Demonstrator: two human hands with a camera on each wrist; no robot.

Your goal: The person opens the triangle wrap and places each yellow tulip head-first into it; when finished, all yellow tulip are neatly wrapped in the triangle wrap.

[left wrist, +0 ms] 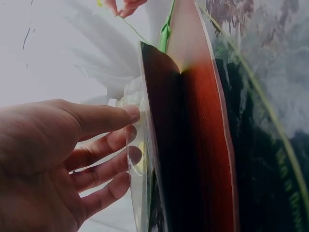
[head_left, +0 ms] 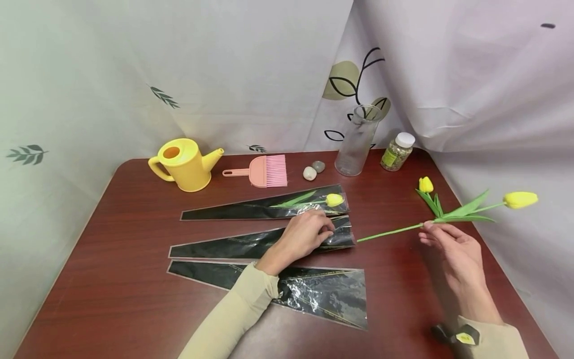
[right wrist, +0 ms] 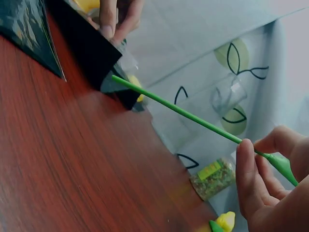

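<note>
My right hand pinches the green stem of a yellow tulip between thumb and fingers, its bloom pointing right. The bare stem end reaches left to the mouth of the middle black-and-clear flower sleeve. At that mouth, my left hand holds the clear film between thumb and fingers; the right wrist view shows the mouth spread, with the stem tip right at it. Behind it lies another sleeve with a yellow tulip inside. A flat third sleeve lies in front, partly under my left forearm.
Along the back of the table stand a yellow watering can, a pink dustpan and brush, two stones, a clear glass vase and a white-capped jar. Another yellow tulip lies at the right.
</note>
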